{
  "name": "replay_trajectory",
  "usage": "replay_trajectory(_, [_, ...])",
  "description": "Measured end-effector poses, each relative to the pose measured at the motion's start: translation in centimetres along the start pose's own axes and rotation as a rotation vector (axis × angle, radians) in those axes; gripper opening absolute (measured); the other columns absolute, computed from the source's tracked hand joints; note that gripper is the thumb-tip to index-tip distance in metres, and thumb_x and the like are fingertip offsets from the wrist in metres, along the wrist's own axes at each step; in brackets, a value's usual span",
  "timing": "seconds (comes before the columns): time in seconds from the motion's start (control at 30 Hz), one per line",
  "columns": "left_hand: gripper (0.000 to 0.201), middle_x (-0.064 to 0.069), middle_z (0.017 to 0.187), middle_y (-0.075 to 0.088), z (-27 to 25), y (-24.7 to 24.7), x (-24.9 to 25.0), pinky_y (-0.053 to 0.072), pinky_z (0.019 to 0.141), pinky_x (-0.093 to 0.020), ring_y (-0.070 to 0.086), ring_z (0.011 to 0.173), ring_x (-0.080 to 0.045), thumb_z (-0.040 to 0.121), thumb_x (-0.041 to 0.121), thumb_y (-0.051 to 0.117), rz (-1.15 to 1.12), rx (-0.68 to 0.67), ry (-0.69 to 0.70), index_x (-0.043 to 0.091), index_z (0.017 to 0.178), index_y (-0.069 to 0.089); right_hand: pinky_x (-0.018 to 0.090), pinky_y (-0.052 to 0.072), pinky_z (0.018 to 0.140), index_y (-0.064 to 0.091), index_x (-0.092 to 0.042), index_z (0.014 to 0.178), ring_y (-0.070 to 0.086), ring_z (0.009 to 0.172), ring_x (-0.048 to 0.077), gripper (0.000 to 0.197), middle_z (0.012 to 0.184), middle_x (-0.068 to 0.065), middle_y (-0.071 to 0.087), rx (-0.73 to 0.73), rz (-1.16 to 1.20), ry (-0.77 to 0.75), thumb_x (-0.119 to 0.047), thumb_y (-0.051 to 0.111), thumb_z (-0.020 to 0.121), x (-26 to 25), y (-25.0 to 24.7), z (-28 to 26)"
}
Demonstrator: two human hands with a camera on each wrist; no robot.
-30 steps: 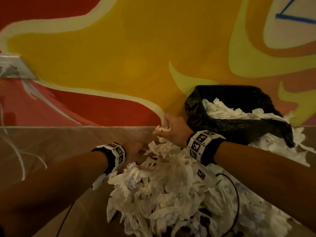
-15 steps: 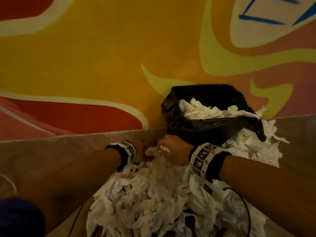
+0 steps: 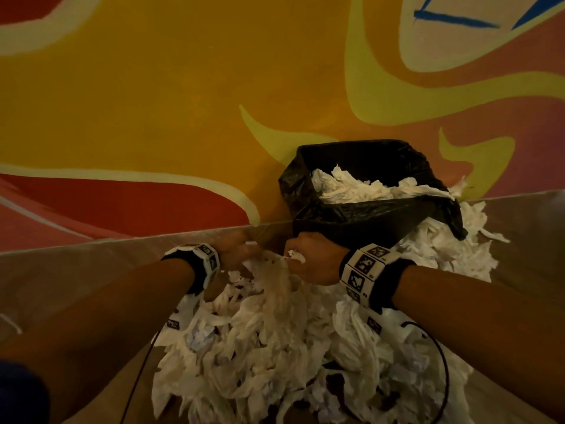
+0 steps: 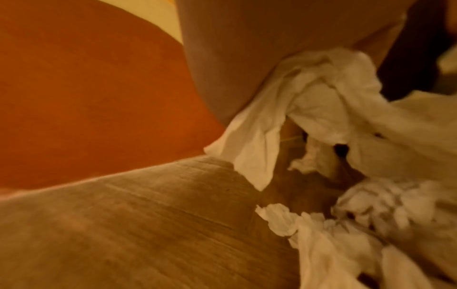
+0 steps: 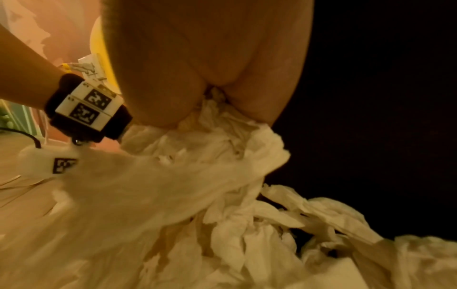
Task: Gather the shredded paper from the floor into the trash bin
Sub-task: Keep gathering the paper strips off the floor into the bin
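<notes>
A big heap of white shredded paper [image 3: 275, 341] lies on the wooden floor in front of a trash bin lined with a black bag [image 3: 367, 215], which holds more paper [image 3: 360, 188]. My right hand [image 3: 308, 258] grips a bunch of strips at the heap's far edge, just below the bin's front; the right wrist view shows the fingers curled round paper [image 5: 222, 136]. My left hand [image 3: 238, 249] grips strips a little to the left, its fingertips hidden; paper [image 4: 309, 93] hangs from it in the left wrist view.
A painted wall [image 3: 183, 102] in orange, yellow and red rises right behind the bin. More shreds [image 3: 452, 249] lie to the bin's right. Bare wood floor [image 3: 76, 276] stretches to the left. Thin black cables [image 3: 440, 362] run from the wristbands over the heap.
Both hands have come closer together at the heap's far edge, the right one dropping to the base of the bin. The head view has swung left, so the bin sits further right.
</notes>
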State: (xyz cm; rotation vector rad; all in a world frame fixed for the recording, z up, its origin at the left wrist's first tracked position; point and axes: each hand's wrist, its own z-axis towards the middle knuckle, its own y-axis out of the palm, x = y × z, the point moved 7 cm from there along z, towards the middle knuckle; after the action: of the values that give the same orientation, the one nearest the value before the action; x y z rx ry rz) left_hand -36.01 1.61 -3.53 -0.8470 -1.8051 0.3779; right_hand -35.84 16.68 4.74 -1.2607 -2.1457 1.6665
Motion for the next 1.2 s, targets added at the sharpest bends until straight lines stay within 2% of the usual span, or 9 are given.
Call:
replay_trajectory(0.1, [0.032,-0.012,0.098,0.062,-1.1,-2.1,-1.7,0.047,0.076,-0.035,0.059,0.089,-0.028,0.098,0.03,0.045,-0.136,0.122,-0.132,0.005,0.093,0.065,0.028,0.038,0.062,0.059,-0.008,0.078,0.052,0.071,0.02,0.024,0.077,0.006,0.055,-0.012,0.009,-0.006,-0.025,0.052,0.094,-0.8,0.4,0.8])
replay_trajectory(0.17, [0.036,-0.008,0.073,0.051,-2.1,-3.0,-1.8,0.041,0.065,-0.034,0.048,0.067,-0.019,0.095,0.031,0.049,-0.232,0.196,-0.16,0.005,0.07,0.057,0.033,0.041,0.06,0.05,-0.011,0.062,0.049,0.061,0.016,0.036,0.065,0.005,0.05,-0.027,0.029,-0.038,-0.024,0.05,0.095,-1.7,0.7,1.3])
replay_trajectory(0.27, [0.046,0.004,0.046,0.031,-3.7,-4.6,-1.7,0.025,0.05,-0.024,0.026,0.043,-0.013,0.09,0.031,0.057,-0.227,0.305,-0.177,0.017,0.05,0.038,0.016,0.035,0.053,0.037,-0.024,0.052,0.045,0.048,0.005,0.046,0.054,-0.007,0.038,0.017,0.033,-0.09,-0.02,0.052,0.096,-3.1,0.4,2.2])
replay_trajectory(0.57, [0.017,0.001,0.05,0.058,-8.4,-7.8,-2.4,0.033,0.041,-0.021,0.038,0.038,-0.012,0.08,0.013,0.067,-0.514,0.451,-0.182,0.005,0.066,0.074,0.022,0.029,0.051,0.046,-0.025,0.066,0.046,0.061,0.011,0.03,0.068,-0.01,0.044,-0.005,-0.229,-0.107,-0.034,0.056,0.092,-5.9,2.1,5.6])
replay_trajectory(0.67, [0.016,-0.007,0.058,0.046,-10.0,-8.8,-3.7,0.036,0.05,-0.029,0.039,0.05,-0.019,0.077,0.012,0.071,-0.492,0.56,-0.198,0.003,0.069,0.06,0.023,0.036,0.062,0.065,-0.016,0.098,0.058,0.079,0.018,0.023,0.09,-0.003,0.059,-0.045,-0.28,-0.12,-0.036,0.06,0.088,-6.6,3.5,7.2])
replay_trajectory(0.8, [0.024,-0.003,0.062,0.047,-11.8,-9.0,-5.5,0.035,0.043,-0.023,0.042,0.047,-0.014,0.083,0.002,0.06,-0.515,0.65,-0.169,0.016,0.073,0.044,0.031,0.054,0.064,0.068,-0.019,0.094,0.064,0.075,0.022,0.028,0.092,0.002,0.068,-0.151,-0.374,-0.068,-0.043,0.064,0.081,-6.8,5.4,10.3])
replay_trajectory(0.97, [0.009,-0.003,0.075,0.057,-12.9,-7.0,-7.6,0.041,0.04,-0.021,0.052,0.048,-0.009,0.093,0.013,0.059,-0.207,0.376,-0.153,0.011,0.099,0.053,0.038,0.056,0.075,0.054,-0.022,0.088,0.06,0.074,0.021,0.016,0.099,0.007,0.064,-0.186,-0.473,-0.064,-0.035,0.064,0.087,-6.9,7.2,12.2])
replay_trajectory(1.07, [0.022,0.002,0.105,0.061,-13.0,-4.8,-8.5,0.05,0.067,-0.022,0.061,0.089,-0.015,0.091,0.027,0.062,0.174,0.181,-0.163,0.019,0.111,0.057,0.048,0.048,0.092,0.047,-0.015,0.121,0.057,0.108,0.036,0.031,0.136,0.02,0.046,-0.292,-0.489,-0.039,-0.031,0.054,0.095,-6.5,9.0,12.5])
replay_trajectory(1.2, [0.034,0.013,0.119,0.054,-12.4,-2.2,-9.4,0.045,0.09,-0.023,0.054,0.105,-0.009,0.092,0.04,0.059,0.289,-0.005,-0.113,0.026,0.123,0.056,0.053,0.039,0.104,0.042,-0.013,0.132,0.046,0.124,0.039,0.039,0.147,0.021,0.033,-0.388,-0.532,-0.028,-0.029,0.048,0.098,-6.4,10.4,12.6])
